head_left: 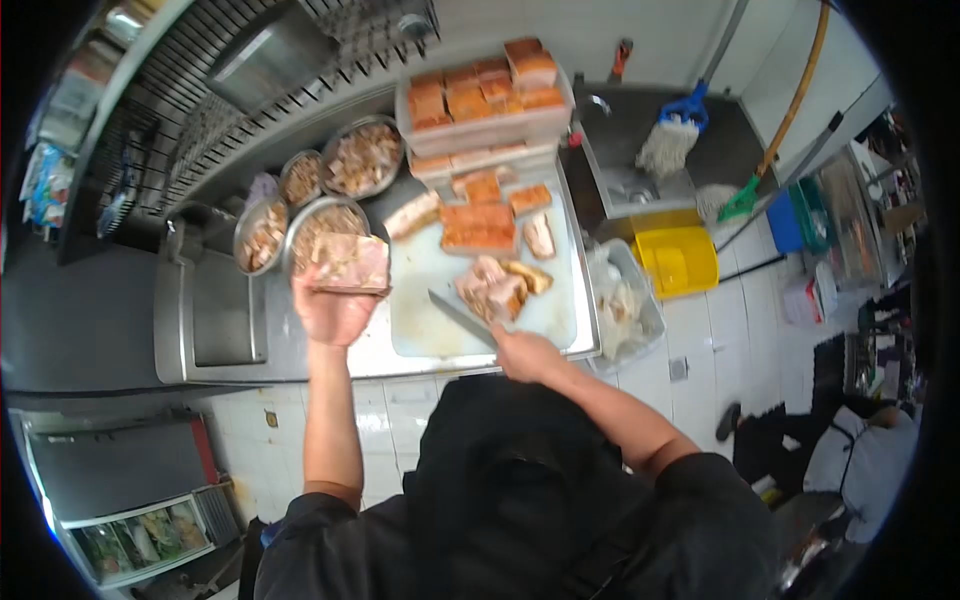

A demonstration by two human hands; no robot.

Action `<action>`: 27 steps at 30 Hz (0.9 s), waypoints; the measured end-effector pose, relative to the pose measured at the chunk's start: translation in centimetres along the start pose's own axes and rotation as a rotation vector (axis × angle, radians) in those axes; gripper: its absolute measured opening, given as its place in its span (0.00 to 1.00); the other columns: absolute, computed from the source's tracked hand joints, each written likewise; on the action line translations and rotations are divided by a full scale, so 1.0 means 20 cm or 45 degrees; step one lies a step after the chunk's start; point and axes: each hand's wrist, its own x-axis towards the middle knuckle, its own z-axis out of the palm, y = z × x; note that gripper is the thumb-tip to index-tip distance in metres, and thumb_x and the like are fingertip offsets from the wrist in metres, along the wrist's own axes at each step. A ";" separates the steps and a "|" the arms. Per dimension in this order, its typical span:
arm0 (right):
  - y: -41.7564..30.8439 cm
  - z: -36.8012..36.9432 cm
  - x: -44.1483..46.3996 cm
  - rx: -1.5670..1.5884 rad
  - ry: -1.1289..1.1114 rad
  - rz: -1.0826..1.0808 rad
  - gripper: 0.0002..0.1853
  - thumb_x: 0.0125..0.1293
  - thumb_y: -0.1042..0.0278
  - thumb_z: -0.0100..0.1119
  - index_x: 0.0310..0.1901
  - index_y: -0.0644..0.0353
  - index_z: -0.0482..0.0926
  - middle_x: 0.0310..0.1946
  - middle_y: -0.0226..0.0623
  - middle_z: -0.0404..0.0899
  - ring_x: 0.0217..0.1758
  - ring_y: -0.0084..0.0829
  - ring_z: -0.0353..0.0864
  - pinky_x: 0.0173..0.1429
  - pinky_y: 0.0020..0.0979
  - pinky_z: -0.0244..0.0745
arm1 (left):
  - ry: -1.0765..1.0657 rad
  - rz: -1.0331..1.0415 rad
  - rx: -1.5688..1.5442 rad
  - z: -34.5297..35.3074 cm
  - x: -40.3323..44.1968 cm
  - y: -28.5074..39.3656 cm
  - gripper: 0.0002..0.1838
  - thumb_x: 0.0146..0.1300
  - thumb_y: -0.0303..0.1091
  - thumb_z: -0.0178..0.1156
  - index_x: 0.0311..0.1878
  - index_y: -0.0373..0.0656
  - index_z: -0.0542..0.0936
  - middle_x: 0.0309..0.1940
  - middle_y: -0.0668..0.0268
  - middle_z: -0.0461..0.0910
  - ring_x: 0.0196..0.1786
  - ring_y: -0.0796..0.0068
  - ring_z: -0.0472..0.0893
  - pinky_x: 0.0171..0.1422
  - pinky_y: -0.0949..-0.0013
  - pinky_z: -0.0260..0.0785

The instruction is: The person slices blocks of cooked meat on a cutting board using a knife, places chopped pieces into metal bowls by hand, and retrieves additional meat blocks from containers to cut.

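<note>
My left hand [335, 310] is raised at the left of the cutting board, gripping a slab of pork belly [348, 263] with its pale, cut face showing. The slab partly hides a metal bowl of chopped meat [318, 222] behind it. A knife [458, 315] is in my right hand [528, 355], its blade pointing left over the white cutting board [425, 335]. Just beyond the blade lies a heap of cut meat pieces [495, 285]. Farther back on the board sit a large browned pork slab [478, 228] and several smaller pork pieces [530, 200].
A plastic tub of browned pork blocks [485, 125] stands at the back. Metal bowls [362, 155] of chopped meat line the left, beside a sink [225, 310]. On the right are a bagged bin [625, 310], a yellow bucket [677, 262] and mops [670, 145]. Another person [860, 460] is at far right.
</note>
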 end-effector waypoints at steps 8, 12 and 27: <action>0.06 0.04 0.08 -0.127 -0.119 0.004 0.29 0.65 0.64 0.56 0.66 0.66 0.64 0.39 0.58 0.85 0.43 0.57 0.86 0.48 0.55 0.79 | -0.586 1.113 0.759 1.24 0.37 1.22 0.33 0.66 0.50 0.61 0.67 0.38 0.73 0.61 0.58 0.78 0.66 0.61 0.78 0.66 0.55 0.74; -0.01 -0.04 0.06 -0.179 -0.187 0.077 0.35 0.67 0.62 0.55 0.72 0.68 0.59 0.44 0.60 0.85 0.48 0.57 0.86 0.52 0.55 0.80 | -0.573 1.248 1.067 1.68 0.69 1.72 0.24 0.70 0.42 0.58 0.64 0.38 0.74 0.55 0.62 0.81 0.59 0.68 0.81 0.64 0.63 0.74; 0.02 -0.02 0.04 -0.068 -0.089 0.092 0.37 0.67 0.66 0.50 0.76 0.66 0.53 0.41 0.60 0.85 0.45 0.57 0.86 0.51 0.56 0.79 | 0.216 0.869 2.352 2.24 1.02 1.65 0.24 0.54 0.54 0.75 0.43 0.44 0.89 0.30 0.66 0.82 0.30 0.73 0.76 0.35 0.64 0.72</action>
